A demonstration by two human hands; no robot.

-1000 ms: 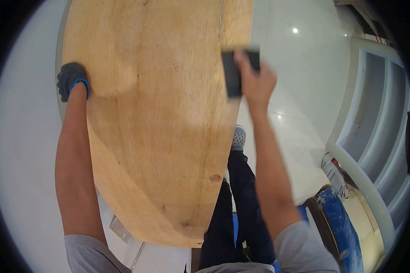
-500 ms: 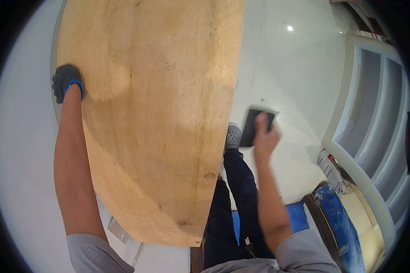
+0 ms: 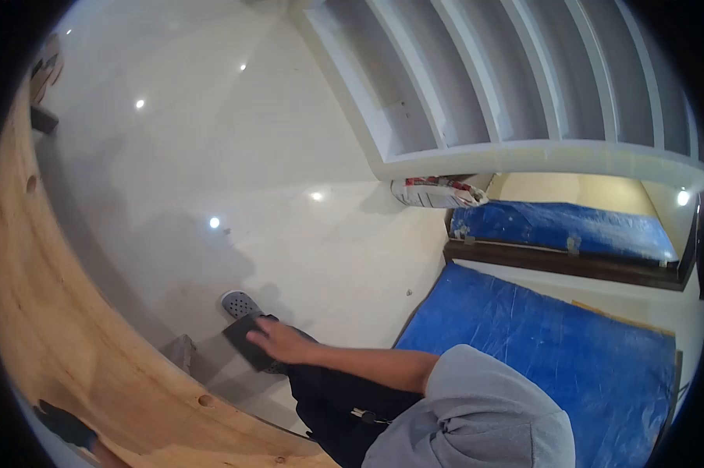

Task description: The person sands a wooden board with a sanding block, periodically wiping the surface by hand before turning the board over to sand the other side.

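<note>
My right hand (image 3: pixel 280 342), bare, grips a flat dark rectangular piece (image 3: pixel 247 343) above my leg and a grey perforated shoe (image 3: pixel 240 304). What the piece is I cannot make out. My left hand (image 3: pixel 65 423), in a dark glove, lies at the far edge of a large plywood panel (image 3: pixel 79 312) at the lower left. Its fingers look stretched out against the panel edge. The panel has round holes or knots near its right edge.
White built-in shelving (image 3: pixel 477 78) spans the upper right. A printed sack (image 3: pixel 438 192) sits at its base, near a dark-framed opening (image 3: pixel 570 265) with blue sheeting. More blue sheeting (image 3: pixel 516 343) covers the floor at the right. A small support (image 3: pixel 183 352) stands beside the panel.
The view has swung right, so the panel now shows at the lower left and more shelving and blue sheeting appear. My right hand still holds the dark piece; my left hand remains at the panel.
</note>
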